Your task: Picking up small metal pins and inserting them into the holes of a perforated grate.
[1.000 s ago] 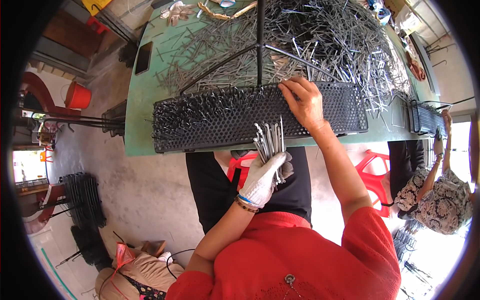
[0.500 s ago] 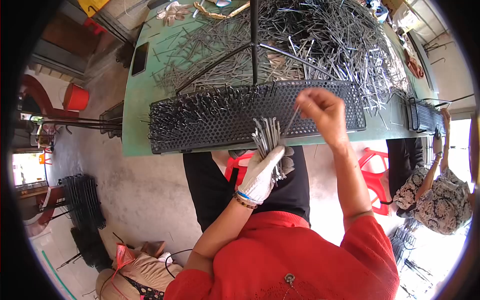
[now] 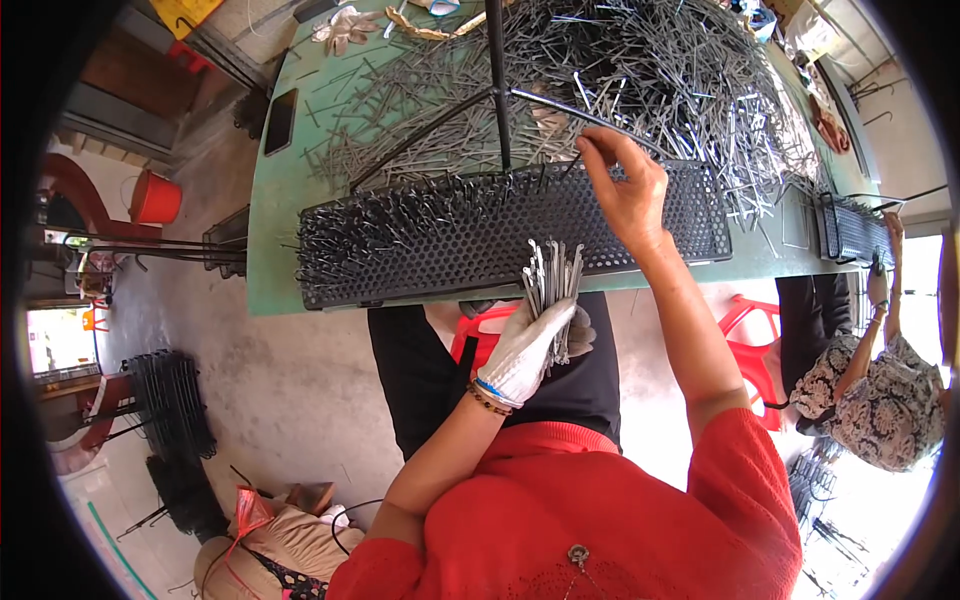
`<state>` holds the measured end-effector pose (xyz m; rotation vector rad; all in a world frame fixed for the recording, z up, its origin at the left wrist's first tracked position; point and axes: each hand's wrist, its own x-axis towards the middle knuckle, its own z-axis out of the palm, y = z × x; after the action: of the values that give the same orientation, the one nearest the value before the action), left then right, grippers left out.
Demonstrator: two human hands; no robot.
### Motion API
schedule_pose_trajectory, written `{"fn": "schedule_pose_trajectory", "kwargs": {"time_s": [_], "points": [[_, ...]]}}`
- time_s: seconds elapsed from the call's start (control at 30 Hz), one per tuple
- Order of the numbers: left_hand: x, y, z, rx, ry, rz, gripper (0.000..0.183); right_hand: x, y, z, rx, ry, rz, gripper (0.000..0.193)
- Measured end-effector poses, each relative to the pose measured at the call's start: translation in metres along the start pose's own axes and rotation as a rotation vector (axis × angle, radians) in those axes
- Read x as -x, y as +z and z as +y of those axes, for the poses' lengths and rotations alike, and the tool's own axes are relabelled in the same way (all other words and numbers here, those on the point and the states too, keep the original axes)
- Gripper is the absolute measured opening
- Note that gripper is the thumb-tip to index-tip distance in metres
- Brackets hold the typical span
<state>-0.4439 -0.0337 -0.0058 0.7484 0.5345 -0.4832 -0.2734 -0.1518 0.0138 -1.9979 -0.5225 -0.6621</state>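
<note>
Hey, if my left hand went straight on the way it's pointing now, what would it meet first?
Probably the black perforated rack, with the metal rods in your left hand leading; their height against its near edge is unclear.

held rods: bare metal, v. shiny
rack: perf. metal, blk finish, semi-gloss
glove: knit cloth, matt, rough
tabletop: smth, slt sheen
stool: plas., glossy
bucket: plas., smth
sweater: knit cloth, matt
</note>
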Motion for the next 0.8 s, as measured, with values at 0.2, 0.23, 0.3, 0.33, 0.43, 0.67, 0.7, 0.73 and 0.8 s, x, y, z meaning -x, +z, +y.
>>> {"fn": "schedule_pose_trajectory", "kwargs": {"time_s": [0.2, 0.23, 0.3, 0.33, 0.43, 0.67, 0.7, 0.73, 0.8], "points": [[0.0, -0.007, -0.001, -0.045, -0.029, 0.009, 0.016, -0.001, 0.005, -0.002, 0.07, -0.028, 0.018, 0.015], [-0.001, -0.008, -0.001, -0.054, -0.021, -0.001, 0.016, -0.001, 0.005, -0.003, 0.07, -0.03, 0.016, 0.015], [-0.001, -0.008, 0.0, -0.062, -0.012, -0.012, 0.017, -0.002, 0.007, -0.004, 0.056, -0.012, 0.03, 0.015], [0.0, -0.006, 0.001, -0.053, -0.019, 0.004, 0.017, -0.002, 0.007, -0.003, 0.056, -0.013, 0.029, 0.015], [-0.001, -0.006, 0.0, -0.041, -0.023, 0.002, 0.015, -0.002, 0.008, -0.003, 0.096, -0.023, 0.036, 0.016], [0.003, -0.003, 0.007, -0.07, -0.015, -0.05, 0.017, -0.002, 0.005, -0.003, 0.105, 0.0, 0.031, 0.015], [0.001, -0.005, 0.006, -0.07, -0.014, -0.05, 0.017, -0.001, 0.006, -0.003, 0.126, -0.019, 0.029, 0.014], [-0.001, -0.008, 0.002, -0.049, 0.006, -0.077, 0.017, -0.001, 0.007, -0.003, 0.125, -0.02, 0.028, 0.014], [-0.004, -0.009, -0.002, -0.029, 0.024, -0.108, 0.018, -0.002, 0.008, 0.0, 0.1, -0.02, 0.031, 0.014]]}}
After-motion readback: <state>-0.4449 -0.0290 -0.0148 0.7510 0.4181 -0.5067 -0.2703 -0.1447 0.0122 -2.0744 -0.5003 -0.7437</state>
